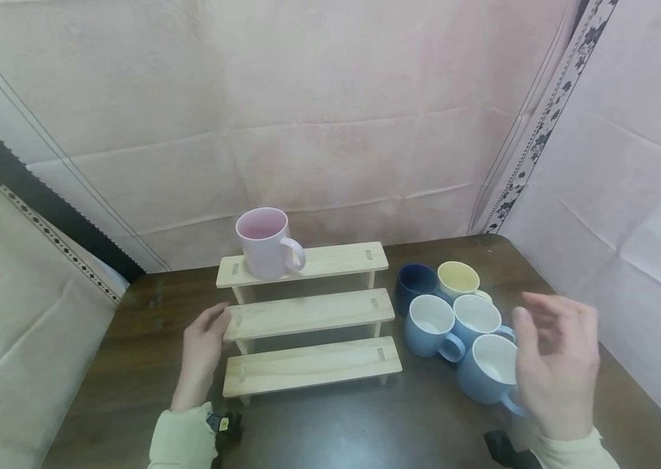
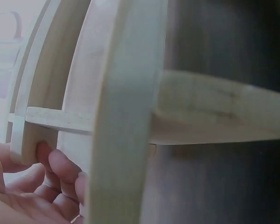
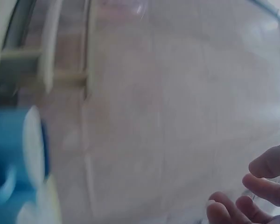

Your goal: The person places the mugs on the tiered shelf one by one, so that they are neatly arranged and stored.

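Observation:
A three-tier wooden stand has a pale lilac mug upright on the left of its top tier. My left hand pinches the left end of the middle tier; in the left wrist view, thumb and fingertips lie about the board's end. Right of the stand, upright mugs cluster: a navy mug, a yellow mug and three light blue mugs. My right hand is in the air by the nearest blue mug, fingers loosely bent, holding nothing.
Everything stands on a dark wooden table. Pale cloth hangs behind the table and along both sides. A dark wrist strap shows at the left sleeve.

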Motion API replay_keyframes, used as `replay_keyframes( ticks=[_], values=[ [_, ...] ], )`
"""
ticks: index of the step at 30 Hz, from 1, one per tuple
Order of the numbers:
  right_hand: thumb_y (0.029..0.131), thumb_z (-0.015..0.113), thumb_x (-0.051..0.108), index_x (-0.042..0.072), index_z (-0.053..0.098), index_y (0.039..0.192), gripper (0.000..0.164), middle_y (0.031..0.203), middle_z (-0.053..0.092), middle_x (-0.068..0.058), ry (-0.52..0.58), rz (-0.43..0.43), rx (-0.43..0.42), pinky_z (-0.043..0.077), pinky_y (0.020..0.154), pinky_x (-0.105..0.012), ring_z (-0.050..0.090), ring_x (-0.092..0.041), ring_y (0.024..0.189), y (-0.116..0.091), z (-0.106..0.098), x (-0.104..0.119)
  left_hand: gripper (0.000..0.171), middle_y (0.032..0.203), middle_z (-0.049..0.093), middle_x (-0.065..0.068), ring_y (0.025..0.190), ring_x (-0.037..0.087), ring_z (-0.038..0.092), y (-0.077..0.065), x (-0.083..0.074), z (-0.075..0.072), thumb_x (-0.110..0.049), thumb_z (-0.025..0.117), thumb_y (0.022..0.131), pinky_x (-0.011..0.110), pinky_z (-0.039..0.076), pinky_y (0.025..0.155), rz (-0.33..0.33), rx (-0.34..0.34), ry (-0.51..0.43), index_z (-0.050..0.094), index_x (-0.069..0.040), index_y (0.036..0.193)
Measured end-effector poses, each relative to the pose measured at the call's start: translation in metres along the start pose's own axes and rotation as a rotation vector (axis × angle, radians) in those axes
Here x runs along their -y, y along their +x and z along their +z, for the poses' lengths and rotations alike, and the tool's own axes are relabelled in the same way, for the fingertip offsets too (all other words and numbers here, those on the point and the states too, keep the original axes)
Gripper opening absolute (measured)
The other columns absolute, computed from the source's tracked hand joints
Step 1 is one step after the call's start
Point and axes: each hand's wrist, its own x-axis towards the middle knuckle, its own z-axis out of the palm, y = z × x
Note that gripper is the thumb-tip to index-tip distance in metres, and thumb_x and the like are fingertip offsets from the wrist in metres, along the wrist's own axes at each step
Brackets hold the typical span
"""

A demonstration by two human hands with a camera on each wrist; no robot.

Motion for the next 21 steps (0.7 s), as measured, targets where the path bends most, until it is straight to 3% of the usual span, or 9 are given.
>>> replay_keyframes(
  ticks=[7,9,11,14,15,18,21],
  values=[
    [0.092,0.062,0.006,-0.001,0.066,0.112,0.021,0.102,0.041,0.025,-0.254,0.270,0.026,0.039,0.071,-0.003,0.050,0.012,0.078,-0.024,-0.033,-0.037,0.045,0.127,0.057,0.015,0.093,0.020,0.057,0.006,0.003,-0.001,-0.036,0.044,0.104,0.029,0.047,0.074,0.003,0.036,0.022,0.047,-0.010,0.140],
    [0.094,0.061,0.011,0.001,0.065,0.115,0.023,0.102,0.043,0.018,-0.319,0.353,0.072,0.037,0.071,-0.005,0.047,0.012,0.079,-0.031,-0.039,-0.047,0.045,0.129,0.055,0.015,0.094,0.020,0.056,0.007,0.003,-0.003,-0.036,0.042,0.104,0.030,0.047,0.075,-0.001,0.067,0.025,0.045,-0.009,0.140],
    [0.096,0.059,0.016,0.002,0.063,0.119,0.027,0.107,0.047,0.007,-0.388,0.414,0.169,0.036,0.069,-0.010,0.048,0.003,0.083,-0.035,-0.048,-0.057,0.047,0.131,0.052,0.014,0.097,0.021,0.054,0.008,0.004,-0.004,-0.037,0.040,0.104,0.031,0.046,0.078,-0.007,0.100,0.021,0.043,-0.008,0.141],
    [0.099,0.055,0.024,0.001,0.059,0.122,0.033,0.115,0.051,-0.012,-0.467,0.415,0.364,0.034,0.067,-0.019,0.052,-0.018,0.093,-0.038,-0.064,-0.074,0.047,0.132,0.049,0.012,0.101,0.022,0.052,0.009,0.004,-0.005,-0.037,0.039,0.105,0.033,0.045,0.081,-0.015,0.125,0.002,0.041,-0.009,0.142],
    [0.099,0.055,0.026,0.000,0.058,0.122,0.035,0.116,0.052,-0.016,-0.480,0.398,0.430,0.035,0.066,-0.019,0.053,-0.018,0.092,-0.038,-0.070,-0.080,0.047,0.131,0.050,0.012,0.099,0.022,0.053,0.009,0.004,-0.004,-0.037,0.040,0.105,0.033,0.045,0.081,-0.016,0.123,-0.006,0.042,-0.009,0.142],
    [0.099,0.057,0.029,0.000,0.059,0.119,0.035,0.109,0.060,-0.018,-0.471,0.335,0.547,0.039,0.063,-0.016,0.056,-0.003,0.086,-0.040,-0.078,-0.092,0.046,0.128,0.051,0.012,0.094,0.019,0.054,0.009,0.004,-0.001,-0.036,0.040,0.105,0.033,0.045,0.079,-0.015,0.098,-0.023,0.043,-0.009,0.141],
    [0.097,0.061,0.029,0.001,0.060,0.116,0.034,0.101,0.066,-0.014,-0.448,0.307,0.595,0.043,0.061,-0.012,0.046,0.016,0.077,-0.044,-0.077,-0.098,0.044,0.125,0.052,0.010,0.090,0.016,0.054,0.008,0.004,0.002,-0.035,0.041,0.105,0.031,0.045,0.076,-0.012,0.062,-0.036,0.044,-0.008,0.139]
  ],
)
